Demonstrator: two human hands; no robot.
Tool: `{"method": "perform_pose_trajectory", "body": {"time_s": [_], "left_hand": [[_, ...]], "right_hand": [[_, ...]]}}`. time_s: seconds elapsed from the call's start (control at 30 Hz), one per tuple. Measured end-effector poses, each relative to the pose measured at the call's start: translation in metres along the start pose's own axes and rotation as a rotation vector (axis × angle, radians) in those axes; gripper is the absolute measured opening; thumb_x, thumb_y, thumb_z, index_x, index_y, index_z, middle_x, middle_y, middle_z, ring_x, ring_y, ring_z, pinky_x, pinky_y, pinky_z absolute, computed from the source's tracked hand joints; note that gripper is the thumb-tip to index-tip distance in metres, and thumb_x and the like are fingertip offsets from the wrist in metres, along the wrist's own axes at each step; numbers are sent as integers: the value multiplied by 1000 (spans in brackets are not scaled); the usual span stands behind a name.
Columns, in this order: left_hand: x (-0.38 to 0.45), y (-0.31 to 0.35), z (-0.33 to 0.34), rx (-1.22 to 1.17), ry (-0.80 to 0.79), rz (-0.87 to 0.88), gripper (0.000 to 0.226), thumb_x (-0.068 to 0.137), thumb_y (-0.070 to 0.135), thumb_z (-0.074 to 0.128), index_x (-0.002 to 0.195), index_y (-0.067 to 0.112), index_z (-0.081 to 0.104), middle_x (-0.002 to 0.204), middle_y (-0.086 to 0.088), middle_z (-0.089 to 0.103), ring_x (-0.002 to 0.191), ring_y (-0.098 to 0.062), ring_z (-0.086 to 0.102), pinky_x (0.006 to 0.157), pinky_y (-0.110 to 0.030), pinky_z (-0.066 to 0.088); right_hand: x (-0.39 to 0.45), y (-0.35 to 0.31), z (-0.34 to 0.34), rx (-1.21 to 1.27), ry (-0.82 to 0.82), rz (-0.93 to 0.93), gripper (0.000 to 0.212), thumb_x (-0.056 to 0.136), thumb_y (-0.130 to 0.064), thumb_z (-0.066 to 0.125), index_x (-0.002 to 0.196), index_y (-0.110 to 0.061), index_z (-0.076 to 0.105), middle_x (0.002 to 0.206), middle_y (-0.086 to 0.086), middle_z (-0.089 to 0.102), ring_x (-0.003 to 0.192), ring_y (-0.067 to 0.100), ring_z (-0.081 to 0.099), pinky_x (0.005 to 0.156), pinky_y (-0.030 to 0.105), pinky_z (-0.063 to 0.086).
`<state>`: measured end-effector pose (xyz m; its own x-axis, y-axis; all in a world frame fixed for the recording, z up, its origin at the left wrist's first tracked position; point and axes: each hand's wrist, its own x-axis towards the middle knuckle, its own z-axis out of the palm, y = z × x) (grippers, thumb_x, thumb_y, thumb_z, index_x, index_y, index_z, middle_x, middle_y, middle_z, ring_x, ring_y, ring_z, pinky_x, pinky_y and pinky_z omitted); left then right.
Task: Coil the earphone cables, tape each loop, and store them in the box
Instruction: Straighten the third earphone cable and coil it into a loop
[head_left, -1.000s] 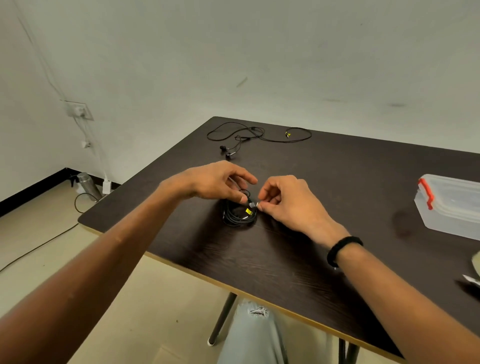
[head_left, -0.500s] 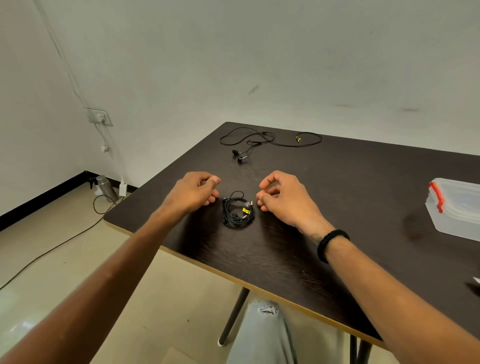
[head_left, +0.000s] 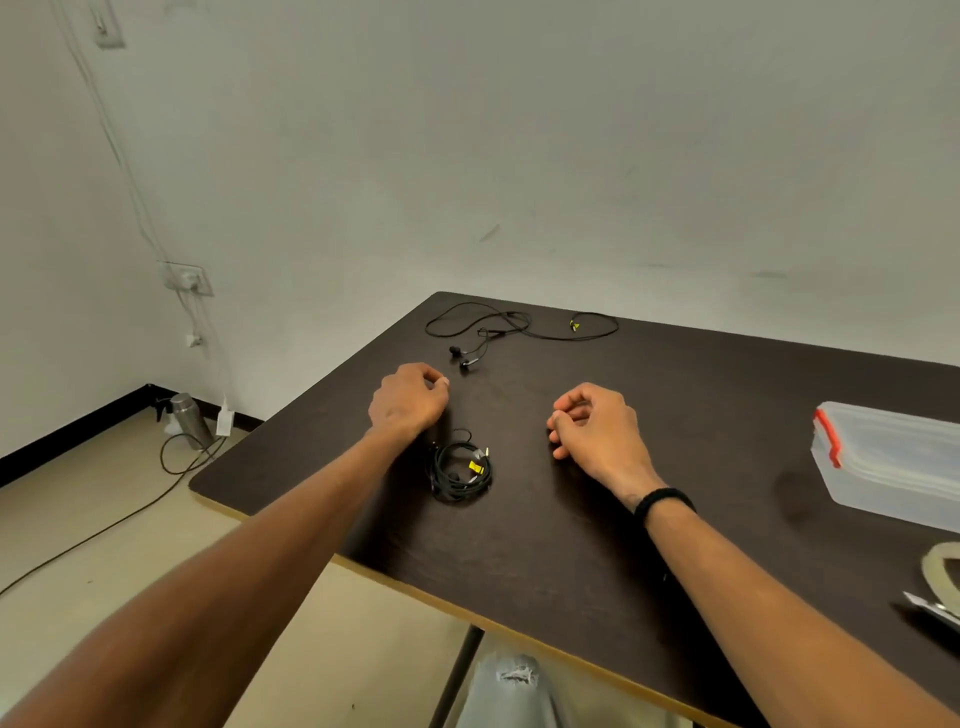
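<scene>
Now the coiled earphones (head_left: 460, 470) lay on the desk (head_left: 571, 561) between both empty, loosely curled hands, nearer the left hand (head_left: 409, 400) than the right hand (head_left: 597, 426), the box (head_left: 893, 462) well off to their right.

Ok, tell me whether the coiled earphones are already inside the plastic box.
No, the coiled earphones lie on the table between the hands, well apart from the plastic box.

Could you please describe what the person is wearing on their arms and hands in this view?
Both forearms are bare, with no sleeves in view and no gloves on either hand. The left hand shows no ring, watch or band. The right hand has a black band around its wrist, thick and matte, looking beaded or braided. A small dark mark shows on the wrist just above the band.
</scene>
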<state>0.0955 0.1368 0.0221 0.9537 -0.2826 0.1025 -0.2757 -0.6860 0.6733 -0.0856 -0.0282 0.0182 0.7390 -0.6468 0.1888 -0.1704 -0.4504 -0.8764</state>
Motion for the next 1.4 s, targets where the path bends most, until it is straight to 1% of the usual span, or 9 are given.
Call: {"method": "perform_pose_trajectory", "body": {"time_s": [0.13, 0.37, 0.57, 0.73, 0.93, 1.03, 1.17, 1.3, 1.4], "left_hand": [[24, 15, 20, -10, 10, 27, 24, 97, 40, 61, 118, 31, 69, 119, 0, 72, 116, -29, 66, 97, -39, 51], [70, 46, 53, 204, 214, 261, 39, 101, 45, 55, 130, 20, 62, 129, -13, 60, 124, -34, 53, 102, -49, 43], [99, 98, 102, 481, -56, 665, 41, 105, 36, 52, 143, 22, 57, 143, -8, 55, 135, -32, 43, 109, -50, 40], [114, 136, 150, 531, -185, 592, 43, 108, 30, 43, 149, 17, 49, 152, -9, 48, 140, -36, 35, 111, -54, 35], [97, 146, 179, 331, -101, 487, 35, 107, 27, 42, 134, 13, 60, 140, -13, 55, 133, -36, 45, 107, -52, 39], [67, 148, 178, 204, -49, 476, 26, 104, 22, 49, 123, 12, 64, 130, -14, 59, 124, -36, 51, 102, -48, 43], [19, 145, 175, 140, -64, 528, 24, 97, 15, 52, 118, 8, 60, 126, -16, 52, 117, -36, 46, 98, -47, 44], [-20, 134, 170, 178, -51, 527, 22, 100, 19, 51, 120, 12, 58, 129, -14, 47, 118, -35, 41, 101, -45, 38], [-37, 132, 163, 123, 9, 571, 18, 103, 18, 49, 119, 15, 56, 126, -11, 48, 114, -32, 42, 95, -43, 39]], "right_hand": [[20, 5, 3, -59, 51, -31, 10, 96, -6, 60, 93, -14, 65, 74, 5, 75, 54, 17, 73, 57, 34, 64], [75, 17, 3, -50, 127, 41, 7, 93, -8, 59, 94, -12, 64, 73, 12, 73, 47, 16, 69, 48, 23, 56], [120, 29, 5, -20, 174, 59, 6, 89, -9, 59, 91, -9, 64, 70, 11, 74, 47, 18, 70, 55, 30, 61], [144, 36, 3, 61, 217, 102, 7, 86, -8, 58, 89, -9, 64, 72, 11, 74, 50, 18, 72, 51, 29, 59], [154, 48, -7, 197, 645, 129, 22, 87, 0, 55, 101, -10, 69, 97, 4, 71, 93, 22, 66, 81, 28, 50], [151, 51, -12, 171, 497, 151, 44, 85, 3, 59, 128, -7, 66, 126, 11, 67, 118, 25, 64, 103, 35, 51], [141, 61, -27, -156, 180, 47, 53, 95, -10, 65, 147, -7, 54, 155, 14, 48, 144, 33, 43, 120, 36, 35], [120, 76, -50, -564, 60, -96, 20, 94, -12, 53, 87, -16, 72, 98, 5, 69, 110, 41, 62, 88, 38, 48], [92, 80, -71, -627, 103, -165, 15, 98, -26, 62, 100, -16, 73, 107, 6, 71, 111, 34, 59, 95, 44, 51]]}}
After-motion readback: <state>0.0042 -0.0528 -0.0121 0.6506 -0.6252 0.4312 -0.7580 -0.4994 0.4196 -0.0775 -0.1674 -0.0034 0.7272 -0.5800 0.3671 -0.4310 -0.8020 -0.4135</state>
